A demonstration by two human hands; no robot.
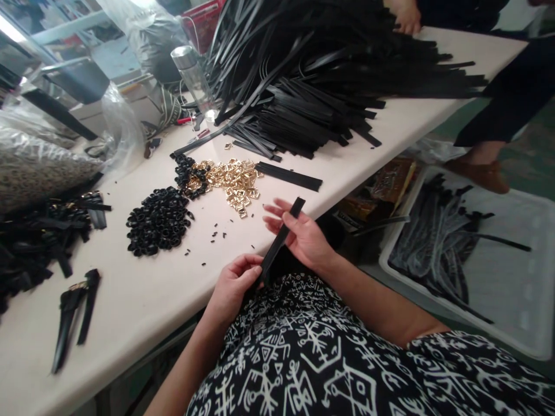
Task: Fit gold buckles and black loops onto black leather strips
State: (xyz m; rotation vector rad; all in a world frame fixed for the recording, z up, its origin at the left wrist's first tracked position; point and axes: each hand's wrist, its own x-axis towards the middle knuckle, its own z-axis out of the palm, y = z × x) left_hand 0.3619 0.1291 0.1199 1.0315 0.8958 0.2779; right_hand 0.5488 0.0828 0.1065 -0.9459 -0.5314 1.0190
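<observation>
A black strap [277, 244] slants between my hands just off the table's near edge. Its lower end is pinched by my left hand [237, 283]. My right hand [303, 236] grips the upper part with the thumb, its other fingers spread behind. On the table ahead lie a heap of gold metal buckles [236, 180] and a pile of small black loops [158, 222]. Another short stack of black straps [289, 175] rests close to the table's edge, beyond my right hand.
Long black straps [303, 112] cover the table's far side, near a glass bottle [195, 81]. Finished-looking strap pieces [71, 315] lie at left. A white bin [511, 289] holding strips stands on the floor at right. Another person's hand [405, 16] rests at the back.
</observation>
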